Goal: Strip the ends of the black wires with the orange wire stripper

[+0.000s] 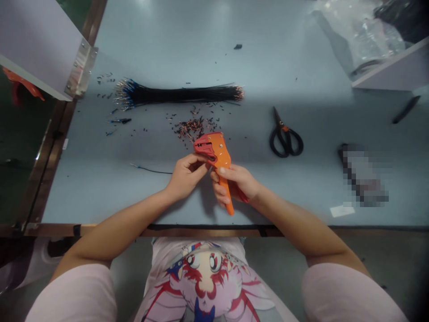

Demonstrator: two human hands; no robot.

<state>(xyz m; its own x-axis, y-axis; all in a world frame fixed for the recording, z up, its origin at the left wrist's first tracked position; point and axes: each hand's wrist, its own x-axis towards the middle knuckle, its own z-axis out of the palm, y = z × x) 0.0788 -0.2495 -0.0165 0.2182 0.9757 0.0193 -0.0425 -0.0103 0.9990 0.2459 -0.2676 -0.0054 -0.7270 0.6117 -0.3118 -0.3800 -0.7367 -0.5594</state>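
My right hand (236,183) is wrapped round the handle of an orange and red wire stripper (223,154), whose red jaws point to the upper left. Just left of the tool, my left hand (187,174) pinches a thin black wire (154,171). The wire runs out leftward from under the hand and has a blue terminal at its far end. Its other end is hidden between my fingers and the jaws. Beyond the jaws lies a heap of copper and black scraps (192,127).
A long bundle of black wires (181,95) with blue ends at left lies behind the scraps. Black-handled scissors (286,138) rest to the right. Farther right are a blurred dark object (363,174) and a white slip (342,210). Clear plastic bags (375,40) lie at the back right.
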